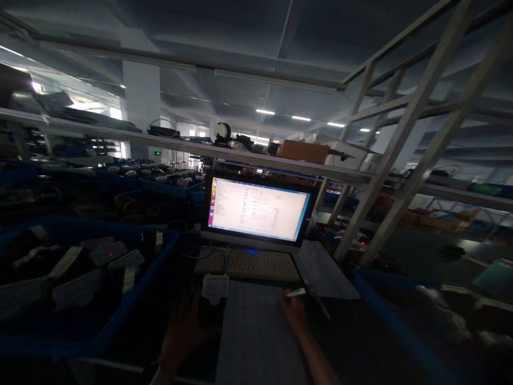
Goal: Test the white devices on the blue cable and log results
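Observation:
My right hand (294,309) rests on a sheet of paper (256,337) with its fingers closed round a white pen (295,292). My left hand (186,329) lies on the dark bench left of the paper, fingers spread, beside a small white device (215,287). A pale keyboard (248,264) lies just beyond the paper. Behind the keyboard a lit monitor (258,209) shows a document with rows of text.
A blue bin (132,299) holding several white devices stands at the left. Another blue bin (401,321) sits at the right. A long shelf (240,152) carries a cardboard box (303,151) above the monitor. White metal rack struts (401,176) rise at the right.

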The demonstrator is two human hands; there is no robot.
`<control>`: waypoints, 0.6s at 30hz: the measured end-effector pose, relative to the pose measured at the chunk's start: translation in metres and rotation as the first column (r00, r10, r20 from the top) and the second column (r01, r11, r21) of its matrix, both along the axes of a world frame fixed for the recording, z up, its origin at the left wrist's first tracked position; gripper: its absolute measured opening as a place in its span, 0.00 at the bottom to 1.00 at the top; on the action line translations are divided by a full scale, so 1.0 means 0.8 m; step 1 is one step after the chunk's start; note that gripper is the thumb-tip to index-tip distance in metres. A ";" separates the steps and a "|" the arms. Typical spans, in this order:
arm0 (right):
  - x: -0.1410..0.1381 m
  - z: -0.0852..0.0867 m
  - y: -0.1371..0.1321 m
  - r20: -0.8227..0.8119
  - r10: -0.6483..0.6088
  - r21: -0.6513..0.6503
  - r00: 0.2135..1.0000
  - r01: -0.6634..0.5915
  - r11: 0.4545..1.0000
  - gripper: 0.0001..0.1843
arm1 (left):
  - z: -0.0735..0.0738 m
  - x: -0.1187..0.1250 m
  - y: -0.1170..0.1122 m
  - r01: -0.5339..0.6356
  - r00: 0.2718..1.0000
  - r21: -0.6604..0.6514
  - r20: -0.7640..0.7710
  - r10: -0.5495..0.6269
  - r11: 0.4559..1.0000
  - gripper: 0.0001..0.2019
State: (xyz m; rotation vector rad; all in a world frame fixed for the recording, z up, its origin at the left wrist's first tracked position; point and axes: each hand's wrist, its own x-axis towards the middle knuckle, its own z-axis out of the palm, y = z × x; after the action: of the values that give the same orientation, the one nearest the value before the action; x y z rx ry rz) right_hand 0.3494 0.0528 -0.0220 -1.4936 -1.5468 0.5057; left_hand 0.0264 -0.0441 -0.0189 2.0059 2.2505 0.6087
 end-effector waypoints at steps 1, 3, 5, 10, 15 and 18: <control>0.000 0.000 0.000 0.011 -0.002 0.004 1.000 0.002 1.000 0.21 | 0.000 0.000 0.000 -0.004 1.000 0.006 0.000 0.004 1.000 0.52; 0.001 0.000 0.000 0.027 -0.005 0.011 1.000 0.005 1.000 0.21 | 0.001 0.000 -0.001 -0.007 1.000 0.011 0.004 0.007 1.000 0.52; 0.001 0.001 0.000 0.038 0.000 0.012 0.999 0.000 1.000 0.21 | 0.003 0.001 -0.001 -0.009 1.000 0.010 0.008 0.009 1.000 0.52; -0.003 0.002 -0.001 0.040 0.003 0.019 0.999 -0.004 1.000 0.19 | 0.010 0.003 -0.002 -0.011 1.000 -0.051 0.013 0.012 0.999 0.52; -0.001 0.000 -0.001 0.004 -0.021 0.039 1.000 0.021 0.999 0.21 | 0.012 0.003 -0.004 0.001 1.000 -0.079 0.020 0.001 0.997 0.52; 0.002 0.005 0.002 -0.034 -0.032 0.036 0.999 0.034 0.999 0.25 | 0.014 0.003 -0.004 -0.004 1.000 -0.057 0.025 0.005 0.998 0.52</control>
State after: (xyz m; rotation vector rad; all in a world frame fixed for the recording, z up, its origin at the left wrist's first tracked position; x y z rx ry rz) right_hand 0.3506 0.0544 -0.0183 -1.4731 -1.4957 0.4782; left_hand 0.0292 -0.0476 -0.0078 1.9566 2.2328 0.5599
